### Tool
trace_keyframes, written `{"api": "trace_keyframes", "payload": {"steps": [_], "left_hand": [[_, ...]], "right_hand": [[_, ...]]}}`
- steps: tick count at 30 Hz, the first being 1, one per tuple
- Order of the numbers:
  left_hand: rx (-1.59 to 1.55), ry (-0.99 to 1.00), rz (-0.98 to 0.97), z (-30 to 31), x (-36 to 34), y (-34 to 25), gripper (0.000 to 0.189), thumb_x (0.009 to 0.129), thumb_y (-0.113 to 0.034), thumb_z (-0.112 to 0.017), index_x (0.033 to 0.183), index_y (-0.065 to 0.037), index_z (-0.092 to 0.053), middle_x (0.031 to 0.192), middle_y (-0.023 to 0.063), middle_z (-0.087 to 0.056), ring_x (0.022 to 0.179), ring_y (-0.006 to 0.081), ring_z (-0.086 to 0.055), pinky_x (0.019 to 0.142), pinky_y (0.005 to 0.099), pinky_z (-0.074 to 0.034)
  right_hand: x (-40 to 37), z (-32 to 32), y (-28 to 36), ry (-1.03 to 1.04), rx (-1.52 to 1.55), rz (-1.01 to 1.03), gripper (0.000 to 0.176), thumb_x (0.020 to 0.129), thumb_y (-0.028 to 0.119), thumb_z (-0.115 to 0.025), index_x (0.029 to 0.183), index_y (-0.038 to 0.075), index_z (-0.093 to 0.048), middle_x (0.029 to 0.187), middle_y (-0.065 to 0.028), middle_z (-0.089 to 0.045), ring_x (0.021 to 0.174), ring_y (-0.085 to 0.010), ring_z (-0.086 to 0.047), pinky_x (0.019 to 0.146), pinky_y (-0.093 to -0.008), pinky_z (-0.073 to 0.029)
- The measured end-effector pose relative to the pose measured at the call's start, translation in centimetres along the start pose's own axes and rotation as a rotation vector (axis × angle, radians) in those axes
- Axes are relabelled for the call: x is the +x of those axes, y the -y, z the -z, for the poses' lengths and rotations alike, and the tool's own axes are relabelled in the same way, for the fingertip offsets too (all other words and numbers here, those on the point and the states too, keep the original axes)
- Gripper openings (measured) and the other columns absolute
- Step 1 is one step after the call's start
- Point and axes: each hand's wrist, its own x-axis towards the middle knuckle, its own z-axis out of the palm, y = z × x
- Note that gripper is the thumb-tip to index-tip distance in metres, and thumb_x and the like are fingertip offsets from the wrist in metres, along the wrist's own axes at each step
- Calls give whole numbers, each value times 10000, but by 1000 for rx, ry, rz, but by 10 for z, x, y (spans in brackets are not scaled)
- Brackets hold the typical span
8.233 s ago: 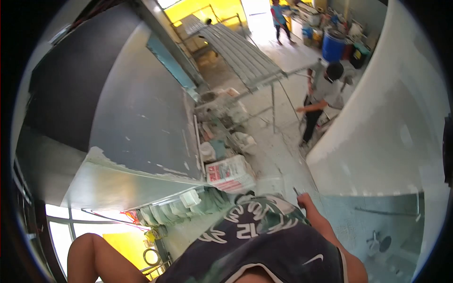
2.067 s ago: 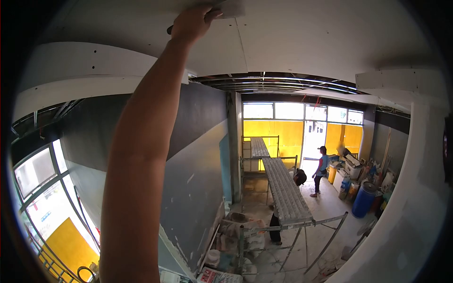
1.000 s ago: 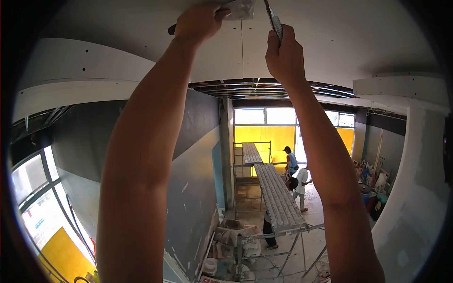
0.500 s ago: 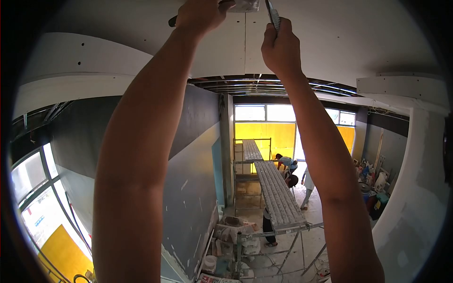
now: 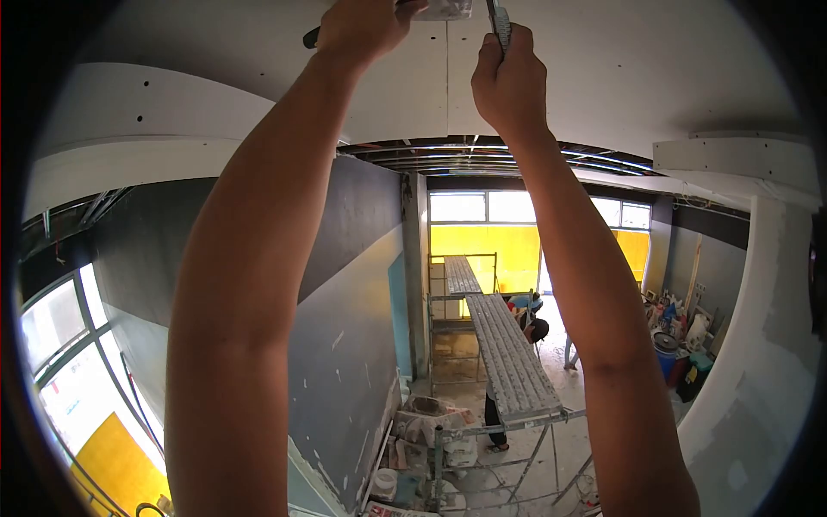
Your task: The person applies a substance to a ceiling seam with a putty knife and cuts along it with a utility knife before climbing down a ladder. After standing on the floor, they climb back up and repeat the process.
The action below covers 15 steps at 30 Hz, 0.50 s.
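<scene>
Both my arms reach up to the pale ceiling board at the top of the view. My left hand [image 5: 366, 30] is closed around the dark handle of a putty knife [image 5: 445, 9], whose broad greyish metal blade lies close to a straight board seam [image 5: 447, 77]. To the right, my right hand [image 5: 514, 77] grips a narrow tool smeared grey-white, apparently a scraper [image 5: 500, 24] seen edge-on. The upper ends of both tools run toward or past the top edge of the frame, so whether they touch the board is hard to tell.
A scaffold with plank decks [image 5: 512, 358] stands ahead and below. Beside it a person [image 5: 536, 329] bends over. Bags and buckets [image 5: 422, 439] lie along the grey wall [image 5: 353, 345]. Containers [image 5: 676, 345] crowd the right side. Open ceiling framing [image 5: 500, 155] shows beyond the board.
My right hand has shifted slightly left and up with its tool. My left hand has moved a little up and left. Of the people below, less is now visible.
</scene>
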Motion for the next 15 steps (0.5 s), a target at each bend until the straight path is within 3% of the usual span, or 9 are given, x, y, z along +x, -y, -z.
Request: {"api": "trace_keyframes", "payload": {"steps": [15], "left_hand": [[15,58,21,5,2,-3,357,924,-390,-557,947,-57,-683,921,183,-688,891,383,-653,802,476,-516]], "right_hand": [[-3,-9,-5,84,-35,-96,246,942,142,-484,1002,-78,-395,702,-266,-619,650,-437,-648,599,-481,-537]]}}
